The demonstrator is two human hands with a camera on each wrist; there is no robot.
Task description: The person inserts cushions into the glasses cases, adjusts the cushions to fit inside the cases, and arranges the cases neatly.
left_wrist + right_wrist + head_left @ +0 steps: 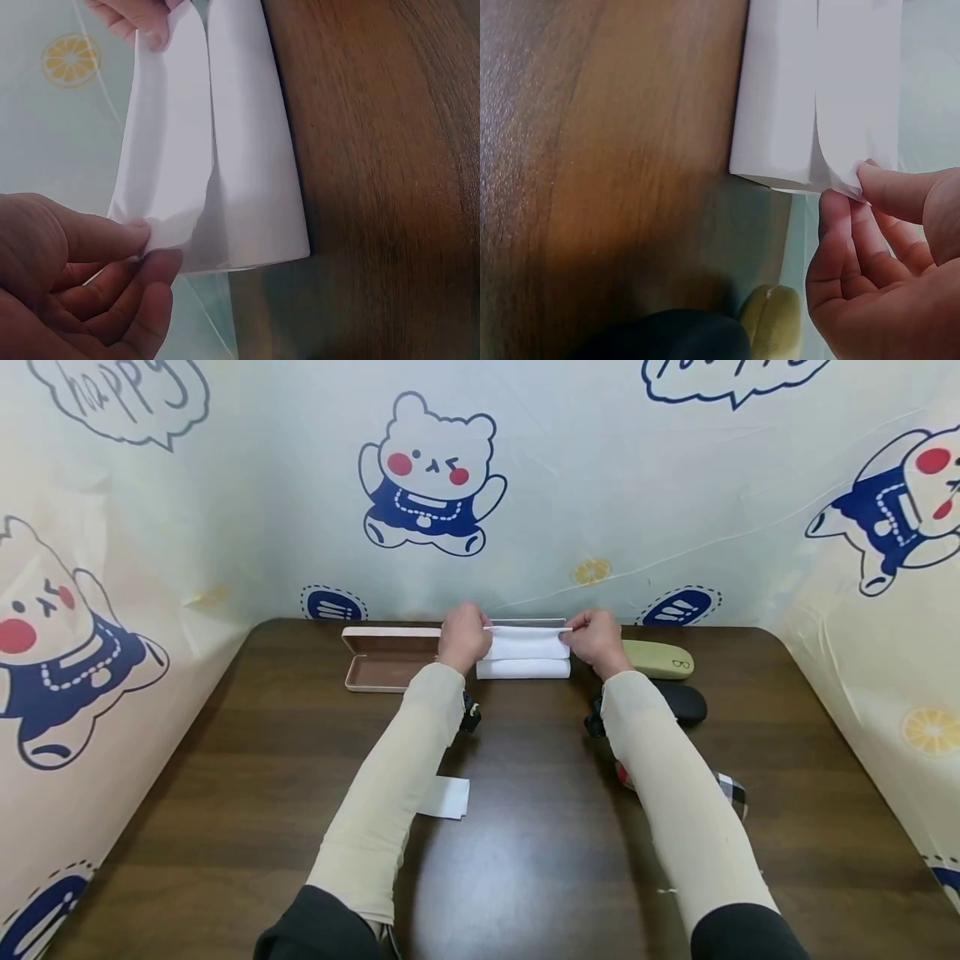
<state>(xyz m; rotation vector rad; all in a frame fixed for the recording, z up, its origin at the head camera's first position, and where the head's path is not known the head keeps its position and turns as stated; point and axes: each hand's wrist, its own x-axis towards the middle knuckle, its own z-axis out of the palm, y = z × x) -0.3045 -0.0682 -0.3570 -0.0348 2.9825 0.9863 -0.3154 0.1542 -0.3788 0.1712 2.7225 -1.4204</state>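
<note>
A long white case (523, 669) with a raised flap (527, 643) lies near the far edge of the table. My left hand (463, 637) pinches the left corner of that flap between thumb and fingers. At its right corner, my right hand (597, 641) pinches it the same way, as the right wrist view also shows. Between the flap and the case's front part runs a narrow dark gap, seen in the left wrist view. What lies inside the case is hidden.
An open brown-lined case (386, 672) stands left of my left hand. To the right are a green case (660, 660), a black case (684, 702) and a checked item (731, 793), partly behind my sleeve. A white piece (447, 797) lies beside my left forearm.
</note>
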